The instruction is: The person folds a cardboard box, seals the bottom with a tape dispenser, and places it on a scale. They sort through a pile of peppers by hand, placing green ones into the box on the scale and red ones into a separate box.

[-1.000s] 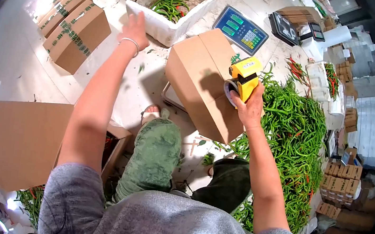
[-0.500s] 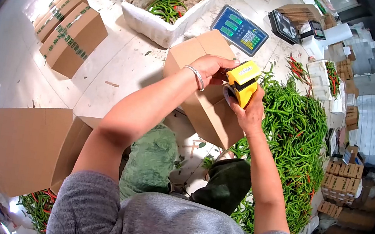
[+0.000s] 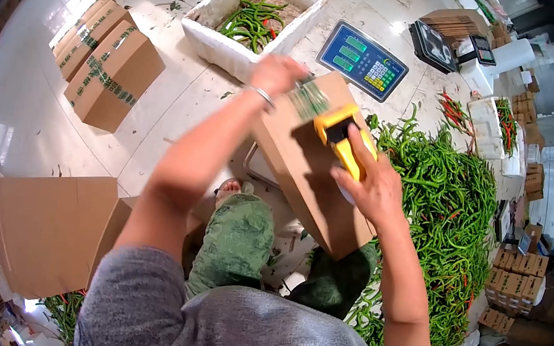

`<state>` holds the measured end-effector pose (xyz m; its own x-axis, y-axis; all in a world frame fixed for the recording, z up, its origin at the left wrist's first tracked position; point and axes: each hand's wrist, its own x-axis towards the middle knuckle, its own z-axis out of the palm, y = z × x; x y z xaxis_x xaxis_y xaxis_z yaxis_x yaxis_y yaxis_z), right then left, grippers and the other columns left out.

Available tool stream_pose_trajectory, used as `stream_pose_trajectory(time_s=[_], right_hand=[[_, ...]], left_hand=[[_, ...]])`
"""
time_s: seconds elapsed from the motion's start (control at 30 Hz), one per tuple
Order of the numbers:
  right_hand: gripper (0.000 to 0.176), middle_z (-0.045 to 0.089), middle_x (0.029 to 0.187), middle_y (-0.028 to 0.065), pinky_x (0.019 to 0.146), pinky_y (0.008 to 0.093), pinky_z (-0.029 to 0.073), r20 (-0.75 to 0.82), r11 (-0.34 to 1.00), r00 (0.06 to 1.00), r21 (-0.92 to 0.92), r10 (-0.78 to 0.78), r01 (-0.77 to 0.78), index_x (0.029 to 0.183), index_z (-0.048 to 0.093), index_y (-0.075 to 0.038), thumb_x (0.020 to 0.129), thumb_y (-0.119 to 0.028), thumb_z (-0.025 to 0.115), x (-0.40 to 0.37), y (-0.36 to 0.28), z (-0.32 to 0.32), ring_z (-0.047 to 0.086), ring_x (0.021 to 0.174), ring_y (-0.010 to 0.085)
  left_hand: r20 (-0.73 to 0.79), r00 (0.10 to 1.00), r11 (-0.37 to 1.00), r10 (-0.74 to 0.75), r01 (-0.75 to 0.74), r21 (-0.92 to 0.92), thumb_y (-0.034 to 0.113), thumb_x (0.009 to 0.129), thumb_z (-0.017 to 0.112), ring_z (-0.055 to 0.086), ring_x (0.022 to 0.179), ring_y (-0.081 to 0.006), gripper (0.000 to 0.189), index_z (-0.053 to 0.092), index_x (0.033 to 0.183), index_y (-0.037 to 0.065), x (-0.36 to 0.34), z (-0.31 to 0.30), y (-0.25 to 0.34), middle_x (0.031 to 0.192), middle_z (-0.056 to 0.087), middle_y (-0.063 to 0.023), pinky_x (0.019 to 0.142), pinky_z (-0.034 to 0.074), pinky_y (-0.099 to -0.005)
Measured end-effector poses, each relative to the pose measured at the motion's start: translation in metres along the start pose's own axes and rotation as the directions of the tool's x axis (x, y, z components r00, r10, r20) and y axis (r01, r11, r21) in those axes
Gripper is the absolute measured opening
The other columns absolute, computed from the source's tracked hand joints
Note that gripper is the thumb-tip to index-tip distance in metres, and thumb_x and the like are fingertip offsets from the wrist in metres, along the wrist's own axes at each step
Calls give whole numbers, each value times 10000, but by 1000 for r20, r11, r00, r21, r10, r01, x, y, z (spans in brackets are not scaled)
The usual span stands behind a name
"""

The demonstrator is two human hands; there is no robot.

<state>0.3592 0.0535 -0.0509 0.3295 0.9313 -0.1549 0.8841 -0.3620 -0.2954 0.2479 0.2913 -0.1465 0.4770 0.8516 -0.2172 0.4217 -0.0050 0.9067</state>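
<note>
My right hand [image 3: 371, 183] is wrapped round a yellow tape dispenser [image 3: 347, 140] over the top of a cardboard box [image 3: 306, 166]. A strip of printed tape [image 3: 311, 98] runs from the dispenser toward my left hand [image 3: 278, 75]. That hand is blurred at the box's far left edge, its fingers closed near the tape's end; whether they grip the tape or press it on the box is unclear. The box lies in front of my knees with its top flaps closed.
A foam box of green peppers [image 3: 217, 48] and a blue scale panel [image 3: 364, 60] stand beyond. Heaped green peppers [image 3: 434, 216] lie at the right. Taped cartons [image 3: 117, 76] are at the left, and an open carton [image 3: 49, 229] is at the lower left.
My hands have moved apart, left hand to the far left edge, dispenser slightly nearer me. Tape now stretches between them. The box has turned and its top shows closed.
</note>
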Motion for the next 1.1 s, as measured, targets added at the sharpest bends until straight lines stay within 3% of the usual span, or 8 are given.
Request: stream_pose_trajectory(time_s=[0.03, 0.13, 0.5, 0.67, 0.77, 0.87, 0.97, 1.1], right_hand=[[690, 527, 983, 207, 714, 422, 487, -9, 998, 999, -24, -51, 51, 1353, 348, -368, 741, -446, 656, -8, 10, 0, 589, 823, 362], [676, 525, 892, 174, 708, 416, 488, 21, 999, 999, -36, 38, -37, 1324, 407, -356, 716, -426, 693, -35, 26, 2, 585, 792, 341], [703, 494, 789, 122, 626, 388, 488, -57, 999, 998, -36, -3, 1, 1315, 431, -341, 679, -442, 713, -13, 37, 11, 539, 662, 278], [701, 477, 773, 106, 554, 371, 480, -127, 997, 989, 25, -76, 80, 1302, 453, -329, 664, -432, 725, -16, 52, 15, 524, 616, 259], [688, 453, 764, 95, 532, 363, 478, -109, 998, 992, -4, -70, 69, 1290, 468, -328, 661, -426, 729, -15, 49, 17, 515, 595, 250], [690, 448, 763, 88, 531, 365, 479, -126, 997, 989, -14, -77, 76, 1292, 464, -332, 661, -447, 720, -12, 49, 16, 507, 584, 242], [683, 449, 759, 83, 531, 359, 477, -114, 997, 991, -41, -70, 65, 1292, 466, -331, 667, -456, 712, -11, 47, 14, 506, 581, 235], [681, 451, 755, 85, 539, 355, 475, -112, 998, 992, -35, -51, 48, 1294, 463, -337, 670, -454, 709, -11, 46, 14, 503, 577, 234]], left_hand=[[-126, 935, 930, 332, -302, 208, 253, 813, 600, 647, 677, -155, 162, 713, 837, 140, 40, -23, -42, 855, 681, -22, 709, 519, -299], [-148, 989, 993, -16, 34, 114, 285, 799, 645, 600, 584, -129, 204, 713, 796, 93, 90, -82, -66, 708, 659, -60, 643, 503, -272], [-126, 984, 982, -128, 108, -156, 264, 742, 728, 500, 498, -73, 228, 701, 801, 46, 136, -20, -98, 633, 625, -19, 483, 406, -221], [-210, 973, 882, 93, -178, -435, 204, 777, 700, 445, 488, -60, 189, 677, 796, 18, 127, -56, -56, 573, 557, 2, 446, 337, -192], [-183, 979, 996, 88, -81, 41, 301, 766, 683, 531, 529, -103, 248, 691, 789, 54, 138, -50, -57, 611, 611, -33, 515, 416, -253], [172, 985, 841, -12, -83, 535, 448, 795, 578, 620, 649, -167, 361, 692, 777, 106, 157, -8, -133, 686, 652, -54, 638, 477, -301], [386, 910, 872, 150, -306, 382, 427, 800, 554, 623, 654, -169, 363, 680, 784, 87, 105, 44, -156, 700, 652, -59, 642, 487, -304], [540, 840, 900, -49, -198, 390, 405, 809, 543, 615, 646, -159, 352, 679, 802, 81, 104, 54, -170, 702, 652, -50, 634, 484, -300]])
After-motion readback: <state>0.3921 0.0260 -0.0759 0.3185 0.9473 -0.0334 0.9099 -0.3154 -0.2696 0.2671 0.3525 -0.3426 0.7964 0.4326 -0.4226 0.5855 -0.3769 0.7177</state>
